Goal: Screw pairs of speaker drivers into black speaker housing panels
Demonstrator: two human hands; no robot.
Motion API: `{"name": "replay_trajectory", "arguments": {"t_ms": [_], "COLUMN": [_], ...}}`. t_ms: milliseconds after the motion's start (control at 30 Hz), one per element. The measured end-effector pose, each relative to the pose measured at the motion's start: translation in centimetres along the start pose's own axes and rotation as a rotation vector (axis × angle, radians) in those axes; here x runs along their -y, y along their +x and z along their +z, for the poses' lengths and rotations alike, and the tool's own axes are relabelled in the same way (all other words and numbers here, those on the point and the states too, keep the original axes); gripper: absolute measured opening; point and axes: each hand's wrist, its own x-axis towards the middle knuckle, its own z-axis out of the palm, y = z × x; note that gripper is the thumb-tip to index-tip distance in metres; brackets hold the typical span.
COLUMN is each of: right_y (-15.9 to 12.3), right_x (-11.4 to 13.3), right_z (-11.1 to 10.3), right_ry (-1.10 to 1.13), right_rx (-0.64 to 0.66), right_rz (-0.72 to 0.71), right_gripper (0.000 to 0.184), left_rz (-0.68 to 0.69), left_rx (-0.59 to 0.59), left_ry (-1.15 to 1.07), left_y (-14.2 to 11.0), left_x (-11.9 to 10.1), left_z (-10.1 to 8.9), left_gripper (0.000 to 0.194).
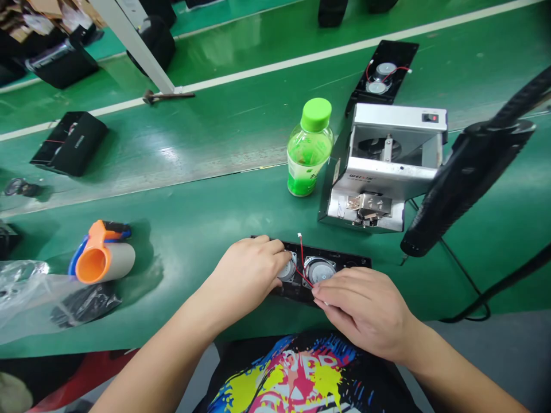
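Note:
In front of my body a black speaker panel [340, 256] lies on the green bench, with two round speaker drivers on its upper side. My left hand [249, 272] grips the panel's left end, fingers bent over the left driver [287, 269] and partly hiding it. Beside the right driver [321, 271], my right hand [365, 307] has thumb and fingertips pressed together on a thin red wire [303, 277]. The wire's other end stands up behind the panel and carries a small white plug [300, 234]. My right fingers cover the panel's front right part.
Behind the panel stand a screw feeder [379, 172] and a green-capped bottle [310, 146]. A black electric screwdriver [465, 183] hangs at right, its cable nearby. At left are a tape dispenser [103, 252] and a plastic bag [43, 298]. Another speaker panel [400, 57] lies farther back.

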Motion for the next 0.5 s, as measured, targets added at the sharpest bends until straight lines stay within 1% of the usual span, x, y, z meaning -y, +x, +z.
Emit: {"name": "replay_trajectory", "arguments": {"t_ms": [200, 267, 400, 500], "right_y": [0.0, 0.0, 0.1, 0.0], "right_x": [0.2, 0.2, 0.3, 0.3], "right_z": [0.0, 0.1, 0.2, 0.1], "right_ry": [-0.023, -0.032, -0.046, -0.039], "right_rx": [-0.009, -0.018, -0.04, -0.036], "right_rz": [0.007, 0.005, -0.001, -0.02], "right_gripper": [0.018, 0.018, 0.019, 0.015], "left_rz": [0.032, 0.026, 0.029, 0.048], "left_rx": [-0.004, 0.001, 0.029, 0.03], "left_ry": [-0.006, 0.006, 0.055, 0.063], "left_y": [0.0, -0.1, 0.1, 0.4], "left_x": [0.1, -0.1, -0.8, -1.0], "left_z": [-0.1, -0.2, -0.5, -0.6], "left_gripper": [0.042, 0.037, 0.02, 0.014]}}
